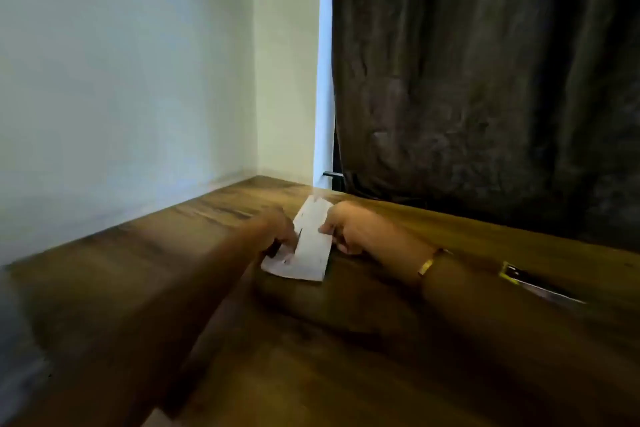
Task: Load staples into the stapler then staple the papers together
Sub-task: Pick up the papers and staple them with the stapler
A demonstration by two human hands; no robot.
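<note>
Papers (304, 246): a small white stack is held between the two hands, its lower edge on or just above the wooden table (156, 253); which of the two cannot be told through the blur.
Left hand (280, 232): closed on the left edge of the papers, fingers curled round it; something dark shows under the fingers, too blurred to be named.
Right hand (346, 229): closed on the right edge of the papers, pinched between thumb and fingers; a gold bangle (429, 263) is worn at the wrist.
Dark object (540, 288): a long dark item with a yellow end lies on the table to the right of the right forearm, well apart from the papers; it may be the stapler, but this cannot be confirmed.
Handling: the papers are judged light, thin and floppy, easily creased and apt to slide on one another; a firm grip is not needed.
Where to hold: the stack is best pinched near one corner or along a short edge, so the sheets are kept aligned and the opposite corner is left free for stapling.
Risk: the sheets may fan out of line if one grip is loosened.
</note>
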